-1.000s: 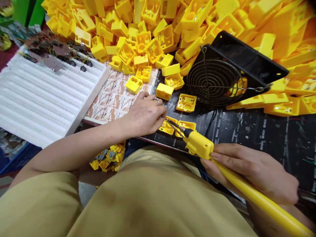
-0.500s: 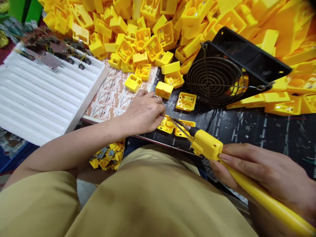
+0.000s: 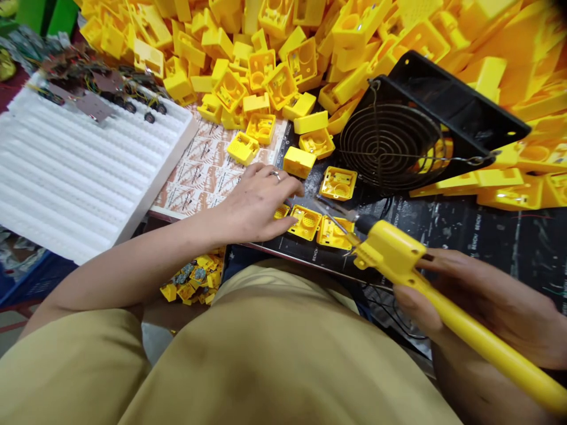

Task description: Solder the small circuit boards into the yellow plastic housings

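Observation:
My right hand (image 3: pixel 482 301) grips a yellow soldering iron (image 3: pixel 394 251) with a gun-like body. Its metal tip and a thin feed tube, slightly blurred, point left over the small yellow plastic housings. My left hand (image 3: pixel 261 203), wearing a ring, rests low over the bench edge with thumb and forefinger apart and nothing seen between them. Beside the thumb lies an open yellow housing (image 3: pixel 305 222) with small metal parts inside; another housing (image 3: pixel 278 211) is partly hidden under the hand. To the right sits a third housing (image 3: pixel 335 232), and behind it one more open housing (image 3: pixel 338 183).
A black fan (image 3: pixel 394 144) with a wire grille stands behind the housings. A large heap of yellow housings (image 3: pixel 266 71) fills the back. At left, a white foam board (image 3: pixel 88 171) carries small wired circuit boards (image 3: pixel 95 106). More yellow parts (image 3: pixel 195 280) sit below the bench edge.
My left thumb and forefinger have spread apart, uncovering more of the housing beside them. The soldering iron has moved right and back, away from the left fingers.

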Action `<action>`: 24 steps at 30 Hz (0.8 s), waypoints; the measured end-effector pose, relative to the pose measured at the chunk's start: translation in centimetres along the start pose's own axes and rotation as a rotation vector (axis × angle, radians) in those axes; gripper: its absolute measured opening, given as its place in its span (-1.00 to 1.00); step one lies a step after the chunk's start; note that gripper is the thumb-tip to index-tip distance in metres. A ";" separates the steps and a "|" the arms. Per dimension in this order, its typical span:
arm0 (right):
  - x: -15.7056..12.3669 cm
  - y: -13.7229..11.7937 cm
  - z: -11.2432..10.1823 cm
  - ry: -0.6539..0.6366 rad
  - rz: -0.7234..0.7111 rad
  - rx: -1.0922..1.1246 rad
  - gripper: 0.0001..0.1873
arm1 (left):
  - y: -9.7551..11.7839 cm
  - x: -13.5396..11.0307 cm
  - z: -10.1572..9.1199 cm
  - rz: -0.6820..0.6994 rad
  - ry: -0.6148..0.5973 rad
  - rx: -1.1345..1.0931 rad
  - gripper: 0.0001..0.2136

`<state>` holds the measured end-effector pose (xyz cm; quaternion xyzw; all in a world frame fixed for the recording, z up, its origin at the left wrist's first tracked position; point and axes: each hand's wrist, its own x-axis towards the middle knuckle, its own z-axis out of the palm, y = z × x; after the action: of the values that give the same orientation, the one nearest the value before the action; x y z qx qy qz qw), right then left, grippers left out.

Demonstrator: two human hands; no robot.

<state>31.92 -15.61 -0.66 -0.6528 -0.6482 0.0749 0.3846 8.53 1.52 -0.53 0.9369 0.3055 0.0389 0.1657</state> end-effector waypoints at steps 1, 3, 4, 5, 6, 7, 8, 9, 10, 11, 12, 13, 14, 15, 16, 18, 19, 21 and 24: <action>-0.3 -0.3 -0.1 0.069 0.067 -0.004 -0.45 | -0.4 -0.5 -0.4 0.009 0.009 -0.087 -0.66; -0.2 -0.7 -0.2 0.089 0.077 0.040 -0.43 | -1.2 -1.6 -1.0 0.016 0.050 -0.250 -0.66; 0.2 -0.7 -0.2 0.050 0.020 0.068 -0.46 | -1.5 -2.0 -1.0 0.011 0.078 -0.305 -0.73; 0.8 -0.7 -0.1 -0.001 -0.063 0.080 -0.50 | -1.6 -2.3 -0.9 0.005 0.111 -0.337 -0.81; 1.4 -0.6 0.1 -0.055 -0.166 0.072 -0.55 | -1.7 -2.4 -0.6 0.001 0.144 -0.346 -0.87; 2.2 -0.4 0.4 -0.089 -0.280 0.056 -0.59 | -1.6 -2.4 -0.3 0.000 0.180 -0.334 -0.90; 2.9 -0.2 0.9 -0.088 -0.398 0.000 -0.62 | -1.5 -2.2 0.2 0.002 0.216 -0.303 -0.91; 3.4 0.0 1.6 -0.090 -0.493 -0.034 -0.63 | -1.3 -2.0 0.6 0.005 0.249 -0.258 -0.91; 3.9 0.2 2.2 -0.067 -0.538 -0.056 -0.62 | -1.1 -1.7 1.0 0.012 0.279 -0.205 -0.90; 4.2 0.4 2.9 -0.038 -0.550 -0.063 -0.60 | -0.9 -1.4 1.3 0.024 0.297 -0.149 -0.90; 4.4 0.5 3.5 -0.013 -0.545 -0.056 -0.59 | -0.8 -1.2 1.4 0.042 0.299 -0.094 -0.90; 4.4 0.6 4.0 0.010 -0.535 -0.060 -0.60 | -0.8 -1.0 1.4 0.068 0.287 -0.042 -0.90; 4.4 0.7 4.5 0.018 -0.539 -0.072 -0.63 | -0.8 -0.9 1.3 0.101 0.267 0.004 -0.89; 4.4 0.7 4.9 0.013 -0.553 -0.087 -0.69 | -0.8 -0.9 1.1 0.137 0.251 0.045 -0.86; 4.3 0.8 5.3 -0.002 -0.564 -0.104 -0.77 | -0.8 -1.0 1.0 0.170 0.241 0.081 -0.83; 4.3 0.7 6.2 -0.038 -0.584 -0.121 -0.84 | -0.9 -1.1 0.8 0.222 0.247 0.133 -0.81; 4.4 0.7 6.7 -0.058 -0.593 -0.121 -0.81 | -0.9 -1.2 0.8 0.236 0.255 0.152 -0.81; 4.5 0.5 7.8 -0.089 -0.604 -0.120 -0.76 | -0.8 -1.4 1.0 0.246 0.260 0.190 -0.82; 5.0 0.1 9.3 -0.068 -0.590 -0.149 -0.75 | -0.4 -1.4 1.6 0.227 0.234 0.260 -0.81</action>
<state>27.25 -7.36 -5.17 -0.4600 -0.8260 -0.0658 0.3190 7.50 0.53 -2.12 0.9679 0.2174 0.1262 0.0012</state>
